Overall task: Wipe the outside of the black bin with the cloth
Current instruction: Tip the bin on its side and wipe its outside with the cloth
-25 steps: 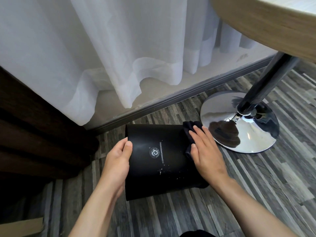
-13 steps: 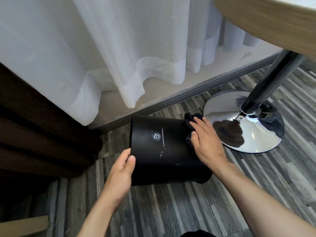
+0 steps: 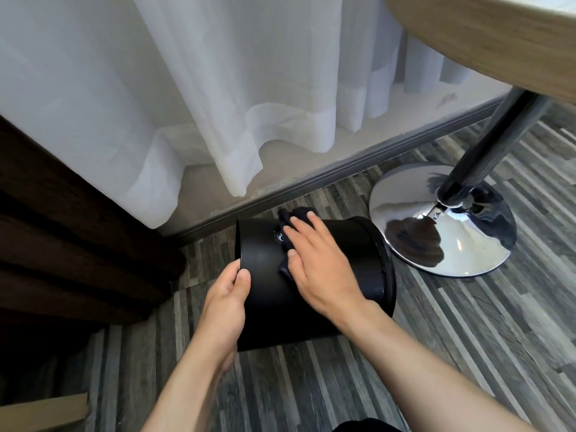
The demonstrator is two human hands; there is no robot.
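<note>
The black bin (image 3: 352, 247) lies on its side on the grey wood-pattern floor, with its flat bottom to the left and its rim to the right. My left hand (image 3: 226, 302) grips the bin's left edge, thumb on the wall. My right hand (image 3: 314, 263) lies flat on top of the bin and presses a dark cloth (image 3: 288, 218) against the wall. The cloth shows only past my fingertips and beside my thumb. It covers part of the small white logo (image 3: 278, 237).
A chrome table base (image 3: 414, 219) with a dark pole (image 3: 495, 141) stands just right of the bin, under a wooden tabletop (image 3: 486, 35). White sheer curtains (image 3: 218, 88) and a grey baseboard (image 3: 311, 185) run behind. Dark brown drapes (image 3: 62, 244) fill the left.
My right hand has slid the cloth leftward along the bin, from near the rim to the logo. My left hand has shifted to grip the bin's left edge. The speckled patch is no longer visible.
</note>
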